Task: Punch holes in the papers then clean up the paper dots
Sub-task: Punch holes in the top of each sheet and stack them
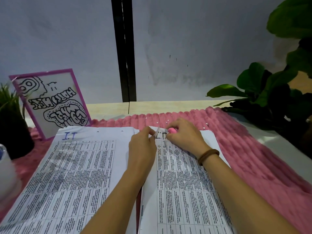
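Left stack (70, 166), 9 o'clock: already holed. Right stack (182, 179), 3 o'clock: I am seeing left hand (143, 149) pinching its top corner while right hand (184, 135) is gripping pink punch (172, 130). Paper dots (166, 122), 12 o'clock: lying scattered, uncleaned.
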`<action>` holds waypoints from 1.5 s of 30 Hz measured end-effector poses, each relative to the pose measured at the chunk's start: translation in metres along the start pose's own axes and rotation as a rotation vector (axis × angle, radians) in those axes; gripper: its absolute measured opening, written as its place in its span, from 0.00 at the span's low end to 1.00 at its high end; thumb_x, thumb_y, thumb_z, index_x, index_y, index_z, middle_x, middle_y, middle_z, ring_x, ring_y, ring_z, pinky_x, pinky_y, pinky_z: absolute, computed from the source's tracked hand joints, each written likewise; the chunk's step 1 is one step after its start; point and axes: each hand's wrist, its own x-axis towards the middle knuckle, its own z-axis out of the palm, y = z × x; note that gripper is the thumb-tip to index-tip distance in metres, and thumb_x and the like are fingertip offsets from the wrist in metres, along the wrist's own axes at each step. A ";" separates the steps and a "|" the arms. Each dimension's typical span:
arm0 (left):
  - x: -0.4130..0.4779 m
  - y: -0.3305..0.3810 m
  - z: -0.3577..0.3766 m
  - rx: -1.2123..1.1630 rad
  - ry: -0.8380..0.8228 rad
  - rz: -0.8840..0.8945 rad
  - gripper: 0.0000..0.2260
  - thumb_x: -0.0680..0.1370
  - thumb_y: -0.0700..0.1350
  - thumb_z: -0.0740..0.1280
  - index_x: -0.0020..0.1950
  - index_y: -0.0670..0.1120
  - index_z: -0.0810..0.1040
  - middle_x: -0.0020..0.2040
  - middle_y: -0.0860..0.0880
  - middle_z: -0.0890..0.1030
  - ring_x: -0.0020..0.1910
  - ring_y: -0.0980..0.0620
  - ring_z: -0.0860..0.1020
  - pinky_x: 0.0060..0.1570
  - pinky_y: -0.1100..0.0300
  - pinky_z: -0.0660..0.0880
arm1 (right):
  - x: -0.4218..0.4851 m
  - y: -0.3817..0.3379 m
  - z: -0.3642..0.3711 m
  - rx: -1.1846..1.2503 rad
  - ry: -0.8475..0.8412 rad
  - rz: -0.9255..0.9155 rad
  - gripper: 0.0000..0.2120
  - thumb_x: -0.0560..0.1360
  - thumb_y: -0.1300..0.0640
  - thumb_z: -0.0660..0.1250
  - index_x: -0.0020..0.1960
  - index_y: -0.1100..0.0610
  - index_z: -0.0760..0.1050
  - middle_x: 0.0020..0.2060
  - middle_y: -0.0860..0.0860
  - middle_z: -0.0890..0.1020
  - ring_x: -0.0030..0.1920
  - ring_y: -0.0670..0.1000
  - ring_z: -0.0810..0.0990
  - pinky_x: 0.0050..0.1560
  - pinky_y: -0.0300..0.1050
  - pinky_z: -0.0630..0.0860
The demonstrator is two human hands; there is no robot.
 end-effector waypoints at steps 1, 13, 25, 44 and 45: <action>-0.001 0.001 -0.001 -0.009 0.013 0.002 0.05 0.79 0.40 0.64 0.47 0.47 0.79 0.34 0.52 0.76 0.32 0.55 0.73 0.31 0.64 0.67 | 0.000 0.000 -0.001 0.021 -0.001 0.005 0.06 0.75 0.55 0.68 0.49 0.51 0.82 0.47 0.45 0.79 0.46 0.48 0.77 0.37 0.38 0.68; -0.001 0.006 -0.002 -0.045 0.086 -0.013 0.08 0.78 0.39 0.66 0.50 0.48 0.84 0.41 0.51 0.83 0.36 0.57 0.76 0.38 0.69 0.71 | 0.000 -0.003 -0.005 0.134 -0.014 0.032 0.04 0.73 0.57 0.70 0.42 0.53 0.84 0.40 0.50 0.85 0.44 0.58 0.82 0.47 0.55 0.82; 0.006 0.002 -0.004 -0.523 0.016 -0.196 0.11 0.75 0.38 0.71 0.50 0.47 0.70 0.45 0.47 0.80 0.41 0.53 0.80 0.42 0.58 0.78 | 0.001 -0.008 -0.010 0.215 0.087 -0.009 0.17 0.75 0.54 0.69 0.64 0.50 0.78 0.52 0.45 0.77 0.47 0.50 0.79 0.49 0.48 0.80; -0.001 0.001 0.000 -0.669 0.074 -0.139 0.11 0.78 0.35 0.65 0.51 0.48 0.83 0.46 0.52 0.84 0.39 0.63 0.78 0.46 0.67 0.73 | 0.010 -0.035 -0.046 0.329 0.065 -0.029 0.22 0.74 0.59 0.69 0.68 0.55 0.75 0.52 0.49 0.78 0.45 0.45 0.75 0.49 0.43 0.73; -0.002 0.001 -0.001 -0.666 0.077 -0.133 0.11 0.79 0.35 0.65 0.51 0.48 0.83 0.46 0.51 0.84 0.40 0.62 0.78 0.46 0.67 0.74 | 0.013 -0.037 -0.046 0.313 0.065 -0.031 0.22 0.74 0.59 0.69 0.68 0.55 0.75 0.52 0.49 0.78 0.45 0.44 0.75 0.49 0.44 0.74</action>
